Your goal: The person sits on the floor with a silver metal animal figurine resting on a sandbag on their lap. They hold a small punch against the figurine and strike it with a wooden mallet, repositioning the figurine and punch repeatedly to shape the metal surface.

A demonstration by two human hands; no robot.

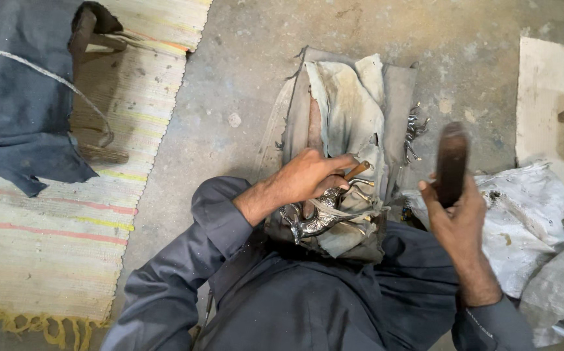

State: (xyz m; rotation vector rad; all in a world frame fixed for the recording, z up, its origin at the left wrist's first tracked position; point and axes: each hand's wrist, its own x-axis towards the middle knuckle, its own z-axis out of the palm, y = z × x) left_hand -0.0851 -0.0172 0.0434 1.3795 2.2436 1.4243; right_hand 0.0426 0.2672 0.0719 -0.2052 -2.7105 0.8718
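My left hand [308,177] grips a thin punch with a brown wooden end [358,170] and presses it against a shiny silver metal figure [324,218]. The figure lies on folded grey cloth [353,110] over a block in front of my lap. My right hand [454,211] is raised to the right and is closed around a dark wooden mallet [452,162], held upright, apart from the punch. Both arms wear dark grey sleeves.
A striped woven mat [54,234] with a dark cloth [15,97] and a wooden tool [90,39] lies to the left. Small silver metal pieces [414,133] rest beside the block. White sacks [529,221] and a pale board [551,84] are on the right, on concrete floor [243,78].
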